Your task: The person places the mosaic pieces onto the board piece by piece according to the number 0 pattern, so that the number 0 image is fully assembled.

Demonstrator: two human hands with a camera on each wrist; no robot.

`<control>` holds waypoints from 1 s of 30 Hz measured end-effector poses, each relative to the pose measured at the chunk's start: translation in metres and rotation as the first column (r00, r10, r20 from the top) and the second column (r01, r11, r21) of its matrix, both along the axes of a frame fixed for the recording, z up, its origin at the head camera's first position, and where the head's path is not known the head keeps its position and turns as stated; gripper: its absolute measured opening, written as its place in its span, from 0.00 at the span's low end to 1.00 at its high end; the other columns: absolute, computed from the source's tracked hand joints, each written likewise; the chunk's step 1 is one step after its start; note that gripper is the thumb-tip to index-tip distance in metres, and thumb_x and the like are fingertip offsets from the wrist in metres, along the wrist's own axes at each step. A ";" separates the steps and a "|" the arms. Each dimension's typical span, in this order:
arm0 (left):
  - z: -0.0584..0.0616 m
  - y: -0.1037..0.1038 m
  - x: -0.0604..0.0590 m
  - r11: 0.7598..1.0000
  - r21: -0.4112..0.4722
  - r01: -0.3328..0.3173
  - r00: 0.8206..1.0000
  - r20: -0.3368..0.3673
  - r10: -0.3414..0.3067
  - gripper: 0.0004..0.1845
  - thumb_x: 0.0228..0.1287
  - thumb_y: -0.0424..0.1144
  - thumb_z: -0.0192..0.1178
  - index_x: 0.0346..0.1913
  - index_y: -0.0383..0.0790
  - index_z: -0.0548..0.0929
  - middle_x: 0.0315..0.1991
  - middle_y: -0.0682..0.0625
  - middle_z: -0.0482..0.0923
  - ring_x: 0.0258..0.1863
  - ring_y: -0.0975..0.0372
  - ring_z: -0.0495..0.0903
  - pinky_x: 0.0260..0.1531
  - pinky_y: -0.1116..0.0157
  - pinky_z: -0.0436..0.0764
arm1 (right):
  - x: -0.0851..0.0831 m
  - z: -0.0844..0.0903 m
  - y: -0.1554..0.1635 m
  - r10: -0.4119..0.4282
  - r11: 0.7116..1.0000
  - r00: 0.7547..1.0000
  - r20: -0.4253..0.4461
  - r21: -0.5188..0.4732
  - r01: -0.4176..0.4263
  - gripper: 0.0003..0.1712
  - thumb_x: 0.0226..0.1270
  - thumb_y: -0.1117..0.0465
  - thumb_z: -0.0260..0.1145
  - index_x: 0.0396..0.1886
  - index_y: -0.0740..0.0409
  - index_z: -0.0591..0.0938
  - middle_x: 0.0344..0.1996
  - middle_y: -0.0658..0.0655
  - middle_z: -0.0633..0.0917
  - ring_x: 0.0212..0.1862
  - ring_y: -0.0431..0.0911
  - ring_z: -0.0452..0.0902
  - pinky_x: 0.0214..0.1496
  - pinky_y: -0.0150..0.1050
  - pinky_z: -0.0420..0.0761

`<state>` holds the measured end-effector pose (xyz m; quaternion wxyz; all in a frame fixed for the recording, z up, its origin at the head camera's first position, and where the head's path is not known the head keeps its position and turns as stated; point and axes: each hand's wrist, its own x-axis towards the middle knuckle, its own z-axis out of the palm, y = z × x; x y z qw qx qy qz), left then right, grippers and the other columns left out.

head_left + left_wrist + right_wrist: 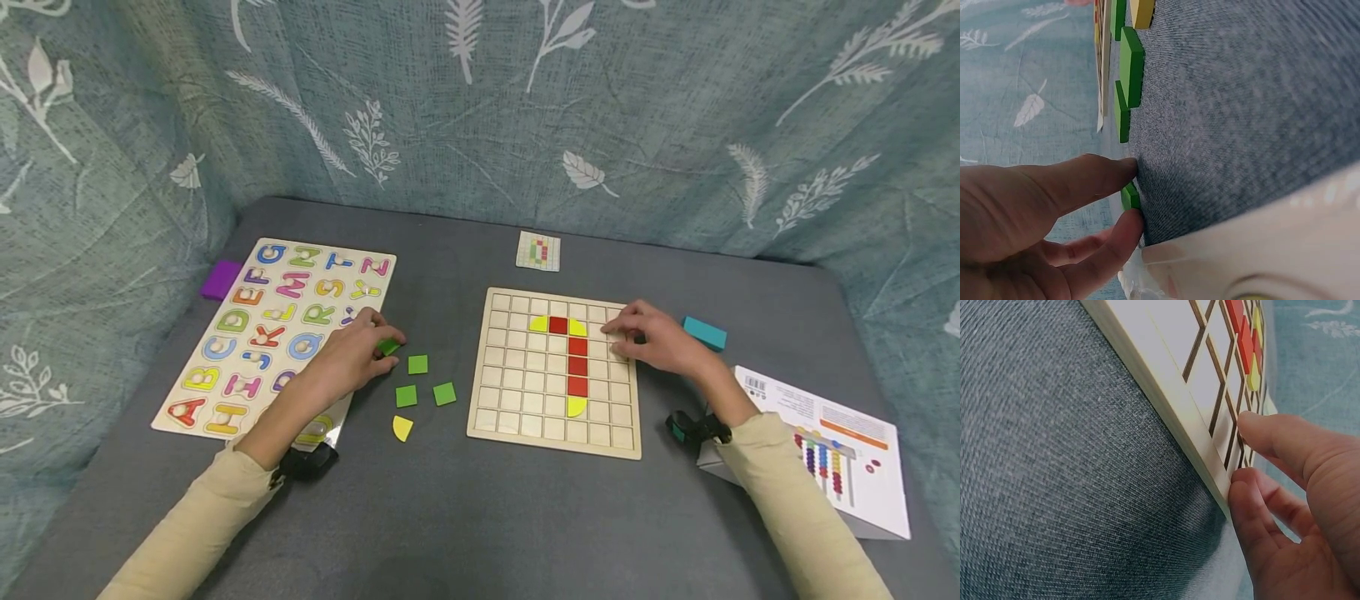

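While the head camera is looking down on the grey surface [480, 517], the left hand [348, 358] is pinching a small green tile [389, 347] at its fingertips, just off the right edge of the alphabet puzzle board [225, 367]. Three more green square tiles [417, 364] and a yellow quarter-round piece [402, 427] are lying loose near it, between the two boards. The right hand [660, 340] is resting with relaxed fingers on the right edge of the wooden grid board [555, 433], which is carrying a column of red tiles [577, 365] capped by yellow curved pieces. A teal block [704, 332] is sitting just beyond that hand, a pattern card [538, 251] behind the board, and a printed box [847, 442] at the right. From the left wrist, the green tile [1130, 196] is showing as a thin, bright green slab held edge-on between thumb and forefinger [1085, 178], touching the cloth. From the right wrist, the fingers [1272, 434] are lying lightly curved on the grid board [1166, 394] rim, gripping nothing.
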<state>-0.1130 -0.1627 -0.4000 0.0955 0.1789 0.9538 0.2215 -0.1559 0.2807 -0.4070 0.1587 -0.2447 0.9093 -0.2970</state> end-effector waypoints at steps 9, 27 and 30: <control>-0.002 -0.001 0.001 0.999 0.040 -0.019 1.000 0.009 0.018 0.13 0.59 0.32 0.66 0.48 0.37 0.84 0.47 0.39 0.70 0.32 0.58 0.75 0.27 0.66 0.71 | 0.000 -0.002 0.001 0.003 1.000 1.000 0.007 -0.011 -0.003 0.17 0.68 0.64 0.63 0.55 0.64 0.81 0.49 0.64 0.74 0.45 0.52 0.73 0.47 0.49 0.74; -0.005 -0.004 0.003 0.999 0.050 0.016 1.000 -0.016 -0.015 0.10 0.61 0.30 0.64 0.45 0.39 0.85 0.43 0.41 0.77 0.36 0.56 0.80 0.33 0.61 0.76 | 0.000 -0.002 -0.001 0.002 1.000 1.000 0.002 -0.004 -0.002 0.17 0.68 0.65 0.63 0.55 0.64 0.81 0.48 0.64 0.74 0.43 0.50 0.72 0.46 0.47 0.73; -0.003 0.004 0.003 0.996 0.072 0.049 0.998 -0.028 -0.047 0.10 0.62 0.31 0.64 0.45 0.40 0.86 0.44 0.42 0.78 0.36 0.57 0.80 0.35 0.61 0.77 | 0.000 -0.002 0.000 -0.005 1.000 1.000 0.002 0.004 0.005 0.17 0.68 0.65 0.63 0.55 0.64 0.81 0.49 0.64 0.73 0.43 0.50 0.72 0.45 0.46 0.73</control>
